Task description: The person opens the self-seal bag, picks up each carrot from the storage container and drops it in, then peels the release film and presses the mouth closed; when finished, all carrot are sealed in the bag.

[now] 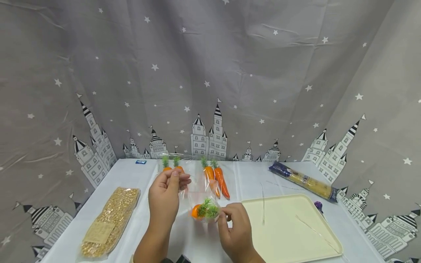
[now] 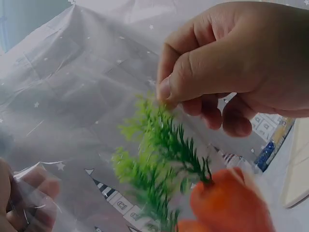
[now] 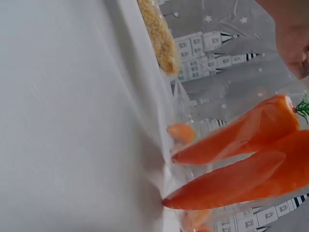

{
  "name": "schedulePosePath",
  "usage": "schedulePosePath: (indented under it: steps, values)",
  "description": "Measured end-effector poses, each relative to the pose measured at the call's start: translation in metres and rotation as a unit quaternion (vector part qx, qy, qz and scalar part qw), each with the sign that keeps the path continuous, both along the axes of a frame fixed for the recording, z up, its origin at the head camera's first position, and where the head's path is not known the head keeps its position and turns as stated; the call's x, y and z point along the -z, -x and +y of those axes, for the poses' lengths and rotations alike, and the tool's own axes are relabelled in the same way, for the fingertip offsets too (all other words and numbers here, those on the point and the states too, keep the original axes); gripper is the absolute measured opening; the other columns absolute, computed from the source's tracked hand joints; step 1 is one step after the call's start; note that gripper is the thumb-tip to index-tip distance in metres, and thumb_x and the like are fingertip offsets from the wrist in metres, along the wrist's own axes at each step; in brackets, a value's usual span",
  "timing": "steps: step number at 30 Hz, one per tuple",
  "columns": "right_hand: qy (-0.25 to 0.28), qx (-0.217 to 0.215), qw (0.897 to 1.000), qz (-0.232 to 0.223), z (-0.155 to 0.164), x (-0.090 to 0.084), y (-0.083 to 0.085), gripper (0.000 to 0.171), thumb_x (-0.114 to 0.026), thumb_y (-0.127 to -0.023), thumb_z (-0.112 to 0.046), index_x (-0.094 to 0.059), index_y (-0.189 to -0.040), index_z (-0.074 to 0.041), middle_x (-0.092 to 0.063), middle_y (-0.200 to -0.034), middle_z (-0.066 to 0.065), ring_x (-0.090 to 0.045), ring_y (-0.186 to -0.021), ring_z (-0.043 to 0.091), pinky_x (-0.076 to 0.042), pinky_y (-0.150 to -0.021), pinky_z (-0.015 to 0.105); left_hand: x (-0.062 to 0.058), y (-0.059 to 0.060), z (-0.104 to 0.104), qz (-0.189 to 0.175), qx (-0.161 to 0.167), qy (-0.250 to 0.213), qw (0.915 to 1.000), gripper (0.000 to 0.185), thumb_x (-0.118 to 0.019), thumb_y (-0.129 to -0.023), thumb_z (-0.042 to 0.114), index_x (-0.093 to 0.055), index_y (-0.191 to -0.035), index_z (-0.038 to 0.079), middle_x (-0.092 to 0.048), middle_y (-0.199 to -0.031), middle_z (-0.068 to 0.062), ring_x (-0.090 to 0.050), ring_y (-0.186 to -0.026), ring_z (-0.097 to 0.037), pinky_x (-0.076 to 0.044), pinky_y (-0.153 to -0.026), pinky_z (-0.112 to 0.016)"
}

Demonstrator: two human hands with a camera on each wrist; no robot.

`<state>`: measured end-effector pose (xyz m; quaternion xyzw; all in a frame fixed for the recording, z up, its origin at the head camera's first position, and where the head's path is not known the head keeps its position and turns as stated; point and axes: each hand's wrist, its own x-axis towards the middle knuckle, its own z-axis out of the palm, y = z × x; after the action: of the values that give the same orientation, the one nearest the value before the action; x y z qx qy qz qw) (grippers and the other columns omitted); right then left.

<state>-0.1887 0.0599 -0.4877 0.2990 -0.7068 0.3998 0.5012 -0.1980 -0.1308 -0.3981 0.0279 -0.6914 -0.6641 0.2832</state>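
Observation:
Between the hands hangs a clear plastic bag [image 2: 91, 116] holding orange carrots [image 3: 241, 179] with leafy green tops [image 1: 208, 210]. The right hand [image 1: 236, 226] pinches the bag at the leafy tops between thumb and forefinger, which the left wrist view shows close up. Higher up and to the left, the left hand [image 1: 163, 201] pinches the clear film of the bag with thumb and forefinger. In the right wrist view the carrots' pointed ends face the white table. Behind the hands lie two bagged carrots [image 1: 221, 182] and another bagged pair [image 1: 166, 168], partly hidden by the left hand.
A bag of yellow kernels [image 1: 113, 219] lies at the left. A cream tray [image 1: 279, 233] at the right carries thin, pale strands [image 1: 263, 204]. Beyond it are a pasta pack [image 1: 304, 179] and a small purple item [image 1: 318, 206]. A blue packet [image 1: 140, 162] lies at the back left.

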Motion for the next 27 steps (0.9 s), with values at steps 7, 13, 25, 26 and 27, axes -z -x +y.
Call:
schedulePosePath:
  steps: [7,13,25,26,27]
  values:
    - [0.057,0.044,0.996,-0.051,0.019,-0.006,0.003,0.015,-0.062,-0.087,0.010,-0.064,-0.095,-0.002,-0.062,-0.089,0.001,-0.055,-0.074,0.009,-0.048,-0.066,0.017,0.000,-0.004,-0.002,0.005,0.019,-0.005,0.9998,0.027,-0.057,-0.110,0.025,-0.069,-0.113,0.001,-0.079,-0.100,-0.014,-0.079,-0.086,-0.018,-0.064,-0.080,-0.030]
    - [0.052,0.055,0.994,-0.076,0.034,-0.014,0.004,0.005,-0.061,-0.098,0.004,-0.063,-0.100,0.000,-0.064,-0.090,0.001,-0.061,-0.078,0.011,-0.053,-0.074,0.018,0.004,-0.009,-0.001,-0.003,0.051,0.005,0.9987,0.025,-0.054,-0.111,0.024,-0.067,-0.117,0.004,-0.078,-0.104,-0.012,-0.079,-0.088,-0.021,-0.064,-0.075,-0.030]
    - [0.041,0.051,0.985,-0.160,0.034,-0.015,0.004,0.010,-0.060,-0.099,0.005,-0.061,-0.104,-0.003,-0.061,-0.088,0.000,-0.057,-0.081,0.009,-0.050,-0.077,0.017,0.017,-0.012,0.004,0.006,0.050,0.007,0.9987,0.023,-0.054,-0.111,0.024,-0.066,-0.114,0.005,-0.079,-0.100,-0.011,-0.079,-0.083,-0.022,-0.064,-0.075,-0.031]
    - [0.041,0.056,0.985,-0.158,0.034,-0.015,0.004,0.009,-0.061,-0.099,0.004,-0.062,-0.105,-0.002,-0.061,-0.088,0.000,-0.057,-0.081,0.009,-0.050,-0.077,0.017,0.017,-0.012,0.004,0.006,0.049,0.009,0.9987,0.023,-0.053,-0.111,0.024,-0.066,-0.114,0.005,-0.079,-0.100,-0.011,-0.079,-0.084,-0.021,-0.064,-0.075,-0.031]
    - [0.040,0.061,0.985,-0.156,0.034,-0.016,0.004,0.010,-0.062,-0.099,0.004,-0.063,-0.107,-0.002,-0.062,-0.088,0.000,-0.058,-0.081,0.009,-0.051,-0.077,0.017,0.017,-0.012,0.005,0.006,0.049,0.010,0.9987,0.023,-0.053,-0.111,0.024,-0.066,-0.114,0.005,-0.079,-0.100,-0.011,-0.079,-0.084,-0.021,-0.064,-0.076,-0.031]
